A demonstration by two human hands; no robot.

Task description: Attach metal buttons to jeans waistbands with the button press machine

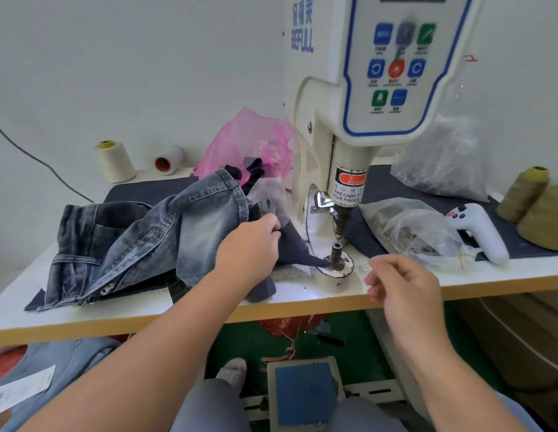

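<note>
Washed grey-blue jeans [153, 235] lie bunched on the white table [146, 310], left of the button press machine [349, 104]. My left hand [252, 244] grips a dark fold of the jeans beside the machine's lower die [335, 260]; a dark tip of cloth reaches the die. The press head [343, 219] hangs above it. My right hand [399, 285] hovers right of the die over the table edge, fingers loosely curled; whether it holds a button I cannot tell. Clear bags of metal buttons [408, 229] lie to the right.
A pink plastic bag [249, 145] sits behind the jeans, with thread cones [115, 160] at back left and olive cones [533, 204] at far right. A white handheld controller [477, 229] lies on the dark mat. A blue foot pedal [305, 391] is under the table.
</note>
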